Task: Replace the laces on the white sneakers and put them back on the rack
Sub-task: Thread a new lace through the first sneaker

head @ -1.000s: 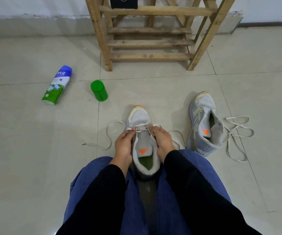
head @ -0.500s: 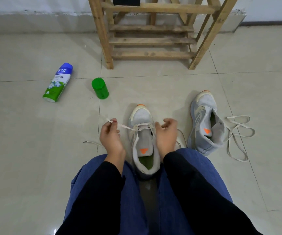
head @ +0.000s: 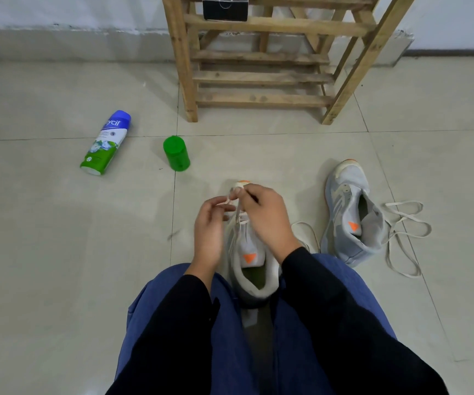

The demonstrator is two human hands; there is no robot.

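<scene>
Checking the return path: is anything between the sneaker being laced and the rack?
Nothing visible: bare floor lies between the sneaker and the rack. The green cap and spray can lie off to the left.

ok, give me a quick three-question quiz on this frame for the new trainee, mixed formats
1. True or false: the spray can stands upright on the floor.
2. Pick one: the unlaced sneaker lies A) to the person's left, B) to the person's right, C) in the person's lap.
3. Fill in: the left hand and the right hand both pinch the ___ above the near sneaker.

Key: 1 false, it lies on its side; 2 B; 3 lace.
</scene>
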